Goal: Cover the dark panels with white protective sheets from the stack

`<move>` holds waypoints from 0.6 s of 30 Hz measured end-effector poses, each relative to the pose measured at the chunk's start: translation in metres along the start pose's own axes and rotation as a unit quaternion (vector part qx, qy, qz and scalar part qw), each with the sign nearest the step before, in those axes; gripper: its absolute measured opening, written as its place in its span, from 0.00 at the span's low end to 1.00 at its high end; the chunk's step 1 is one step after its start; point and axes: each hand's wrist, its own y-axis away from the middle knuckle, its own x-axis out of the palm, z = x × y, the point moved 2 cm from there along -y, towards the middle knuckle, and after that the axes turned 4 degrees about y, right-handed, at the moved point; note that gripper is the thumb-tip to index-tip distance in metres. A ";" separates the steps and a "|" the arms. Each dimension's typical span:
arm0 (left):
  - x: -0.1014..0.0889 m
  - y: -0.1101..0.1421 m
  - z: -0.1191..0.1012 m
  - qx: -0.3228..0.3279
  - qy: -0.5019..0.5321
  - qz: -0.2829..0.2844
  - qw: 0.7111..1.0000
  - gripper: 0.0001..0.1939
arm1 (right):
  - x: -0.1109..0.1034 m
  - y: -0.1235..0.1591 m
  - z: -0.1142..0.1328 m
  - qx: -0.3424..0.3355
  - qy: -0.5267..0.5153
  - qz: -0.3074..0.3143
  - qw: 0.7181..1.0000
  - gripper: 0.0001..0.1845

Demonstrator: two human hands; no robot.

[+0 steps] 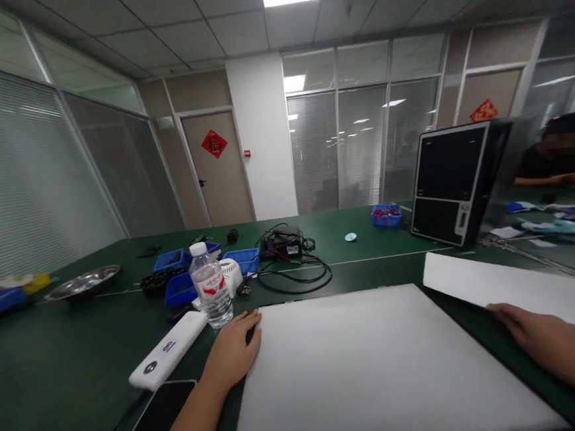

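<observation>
A large flat white panel (pixel 379 367) lies on the green table in front of me. My left hand (pixel 235 349) rests on its far left corner, fingers stretched out and thumb apart. Off to the right, my right hand (pixel 533 332) grips the edge of a second white panel (pixel 517 285), which is tilted up from the table. Its fingers are partly hidden behind that panel. Close to my left hand stand a water bottle (pixel 212 291) with a white cap and a long white device (pixel 169 351). A dark phone-like slab (pixel 152 422) lies partly under my left forearm.
Behind the panel sit a black power adapter (pixel 284 242) with coiled cables and several blue bins (pixel 241 260). A metal dish (pixel 86 282) is at the left. A tall black case (pixel 452 186) stands at the right, with another person (pixel 545 168) beyond it.
</observation>
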 end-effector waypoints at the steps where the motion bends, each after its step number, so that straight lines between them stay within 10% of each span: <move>1: -0.001 0.000 -0.001 0.000 -0.003 0.000 1.000 0.23 | 0.000 0.001 -0.002 -0.005 -0.007 -0.004 1.000 0.33; 18: 0.010 -0.010 -0.001 -0.010 -0.010 0.024 1.000 0.24 | -0.030 0.019 0.050 -0.034 0.047 -0.088 0.994 0.34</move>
